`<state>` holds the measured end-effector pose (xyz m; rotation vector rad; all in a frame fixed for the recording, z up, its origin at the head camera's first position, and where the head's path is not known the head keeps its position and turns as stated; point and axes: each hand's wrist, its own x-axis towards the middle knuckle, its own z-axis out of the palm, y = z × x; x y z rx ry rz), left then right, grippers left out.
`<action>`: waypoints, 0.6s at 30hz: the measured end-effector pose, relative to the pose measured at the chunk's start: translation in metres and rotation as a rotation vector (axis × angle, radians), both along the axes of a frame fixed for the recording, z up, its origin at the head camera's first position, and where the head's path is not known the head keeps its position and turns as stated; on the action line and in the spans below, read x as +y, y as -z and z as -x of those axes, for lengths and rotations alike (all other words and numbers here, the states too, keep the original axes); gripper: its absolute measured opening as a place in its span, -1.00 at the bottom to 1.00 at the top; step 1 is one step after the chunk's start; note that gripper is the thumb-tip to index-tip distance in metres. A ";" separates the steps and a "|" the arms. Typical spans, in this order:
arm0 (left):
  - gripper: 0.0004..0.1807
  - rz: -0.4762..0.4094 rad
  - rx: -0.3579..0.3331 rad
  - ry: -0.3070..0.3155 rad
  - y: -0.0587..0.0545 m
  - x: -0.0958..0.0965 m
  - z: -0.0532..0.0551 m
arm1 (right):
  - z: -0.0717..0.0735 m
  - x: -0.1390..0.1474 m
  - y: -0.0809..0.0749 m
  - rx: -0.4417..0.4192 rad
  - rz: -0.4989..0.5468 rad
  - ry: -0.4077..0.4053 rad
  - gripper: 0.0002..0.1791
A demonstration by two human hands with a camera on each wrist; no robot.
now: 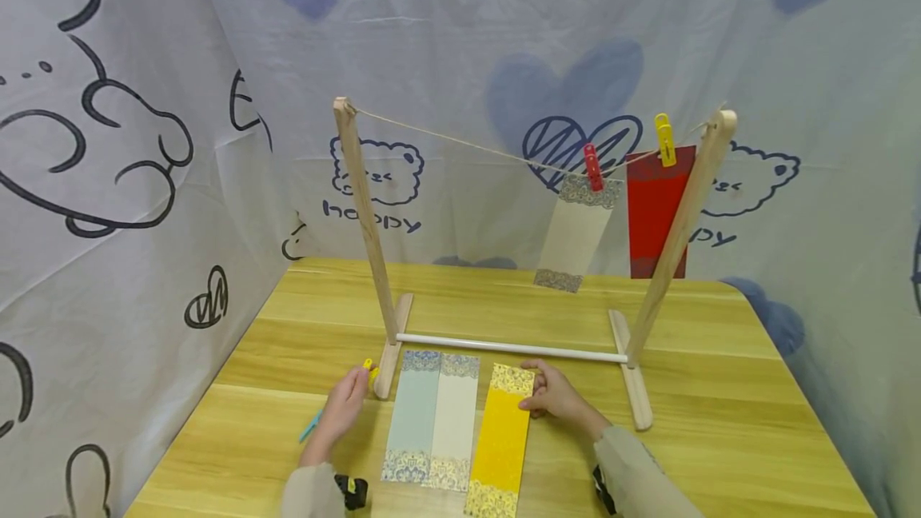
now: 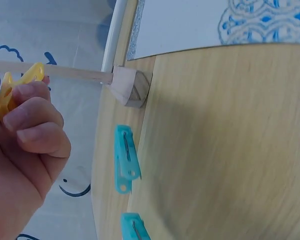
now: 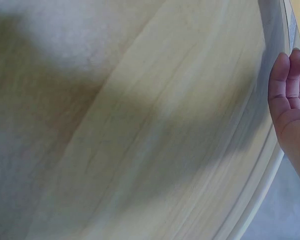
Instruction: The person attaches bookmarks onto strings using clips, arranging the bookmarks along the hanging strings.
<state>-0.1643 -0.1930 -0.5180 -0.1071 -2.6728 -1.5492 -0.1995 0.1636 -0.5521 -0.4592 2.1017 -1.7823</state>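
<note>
The left hand (image 1: 344,404) has its fingers curled around a yellow peg (image 1: 373,376), near the left foot of the wooden stand (image 1: 365,222); two teal pegs (image 2: 127,159) lie on the worktop (image 1: 241,398) near that hand; the right hand's (image 1: 560,396) fingers pinch the upper right edge of a yellow card (image 1: 501,434). This card is just right of a pale blue card (image 1: 415,414) and a cream card (image 1: 455,416), side by side; above, a red peg (image 1: 593,168) clips another pale card (image 1: 576,238) to the string (image 1: 446,137), left of a red card (image 1: 652,210) under a second yellow peg (image 1: 665,142).
</note>
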 end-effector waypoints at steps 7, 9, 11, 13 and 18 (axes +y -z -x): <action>-0.71 -0.058 -0.067 -0.003 -0.001 0.005 0.003 | 0.001 0.001 0.000 -0.001 -0.004 -0.001 -0.29; -0.66 -0.075 -0.059 -0.009 0.000 0.006 0.004 | 0.001 0.001 0.000 0.003 0.001 0.001 -0.30; -0.67 -0.072 -0.048 -0.025 0.000 0.008 0.005 | 0.002 0.002 0.000 0.006 0.019 0.005 -0.30; -0.70 -0.039 -0.026 -0.033 -0.001 0.010 0.005 | 0.002 0.002 0.000 -0.002 0.041 0.017 -0.30; -0.74 0.041 0.022 -0.038 -0.006 0.014 0.007 | 0.004 0.000 -0.002 -0.017 0.089 0.059 -0.37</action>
